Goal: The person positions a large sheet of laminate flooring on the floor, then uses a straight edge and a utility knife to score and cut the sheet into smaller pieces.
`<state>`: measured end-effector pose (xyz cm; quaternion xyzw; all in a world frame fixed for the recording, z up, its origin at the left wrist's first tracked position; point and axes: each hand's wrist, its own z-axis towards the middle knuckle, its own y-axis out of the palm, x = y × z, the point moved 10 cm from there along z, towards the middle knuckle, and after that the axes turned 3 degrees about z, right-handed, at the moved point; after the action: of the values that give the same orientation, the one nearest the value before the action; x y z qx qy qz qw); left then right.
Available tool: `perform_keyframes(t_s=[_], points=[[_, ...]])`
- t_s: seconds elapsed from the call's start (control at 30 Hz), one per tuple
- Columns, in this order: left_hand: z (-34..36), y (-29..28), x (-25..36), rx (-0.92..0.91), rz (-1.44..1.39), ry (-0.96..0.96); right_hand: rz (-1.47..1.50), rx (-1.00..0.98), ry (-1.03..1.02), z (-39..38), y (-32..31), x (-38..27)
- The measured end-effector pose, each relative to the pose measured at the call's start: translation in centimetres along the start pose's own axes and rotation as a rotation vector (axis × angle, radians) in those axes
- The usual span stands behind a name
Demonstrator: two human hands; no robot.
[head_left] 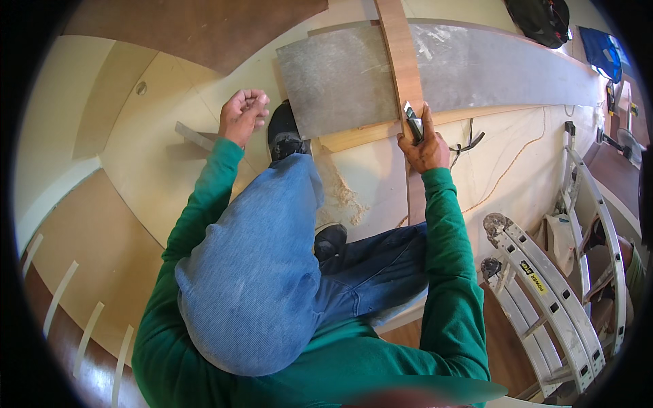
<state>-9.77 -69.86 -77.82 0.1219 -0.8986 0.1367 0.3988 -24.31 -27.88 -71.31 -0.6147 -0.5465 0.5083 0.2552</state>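
My left hand [242,117] is raised left of the grey panel [333,81], its fingers curled and pinched; whatever they may hold is too small to make out. My right hand [425,146] grips a silver-and-black hand tool, apparently a utility knife [413,121], against the long wooden board [392,47] that lies crosswise over the panel. Timber [357,134] shows beneath the panel's near edge. My black shoe [282,129] is beside the panel's left end, just past my bent, jeans-covered knee.
Folded aluminium ladders [544,306] stand at the right, with what looks like part of a person beyond. A black bag [537,20] and blue bag [600,51] lie top right. A brown board [190,34] is top left, sawdust [343,197] below the panel, a cord [503,175] nearby.
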Motion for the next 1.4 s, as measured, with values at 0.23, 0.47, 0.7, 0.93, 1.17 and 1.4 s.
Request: perform_keyframes(t_s=[0.23,0.47,0.7,0.93,1.17,1.4], points=[[3.6,4.5,0.1,-0.13,0.152,-0.163,0.054,-0.034,0.032,-0.1,0.2,-0.1],[3.2,6.6,4.4,0.035,0.312,0.268,0.003,-0.068,0.061,0.1,0.3,0.2],[4.1,6.0,3.0,0.194,0.446,0.265,0.036,-0.05,0.024,0.1,0.3,-0.2],[5.3,6.1,1.7,0.166,0.335,0.321,0.065,-0.058,0.029,0.2,0.5,-0.1],[5.5,6.3,1.7,0.127,0.278,0.436,0.069,-0.066,0.026,0.3,0.4,-0.4],[5.0,6.4,0.4,0.018,0.262,0.173,0.082,-0.056,0.012,0.3,0.6,0.0]])
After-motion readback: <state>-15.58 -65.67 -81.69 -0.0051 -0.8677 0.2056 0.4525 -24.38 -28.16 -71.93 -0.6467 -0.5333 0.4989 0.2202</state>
